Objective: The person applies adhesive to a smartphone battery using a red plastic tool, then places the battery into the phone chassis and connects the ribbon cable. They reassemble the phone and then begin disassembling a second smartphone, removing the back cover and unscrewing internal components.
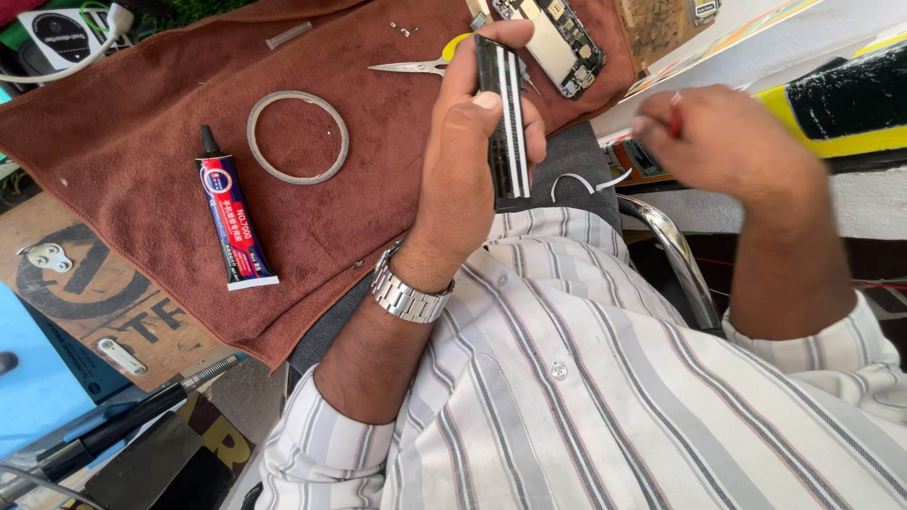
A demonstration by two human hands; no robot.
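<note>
Fingers of the left hand (pixel 463 142) pinch a thin, stiff, likely fragile black strip (pixel 503 113) by its edges; the blurred right hand (pixel 727 142) pinches something small and red (pixel 675 115).

- We see our left hand (pixel 472 142) bare, no ring showing on its fingers (pixel 487 99).
- Just below that hand, a silver metal link-bracelet wristwatch (pixel 408 295) circles the wrist.
- Further down from the watch, a white button-up shirt with grey and thin reddish stripes (pixel 586 397) has its cuff (pixel 326 444) pushed up the forearm.
- Small white round buttons (pixel 558 371) run along the shirt front.
- Our right hand (pixel 727 142) is blurred; below it sits the matching striped cuff (pixel 822 345).
</note>
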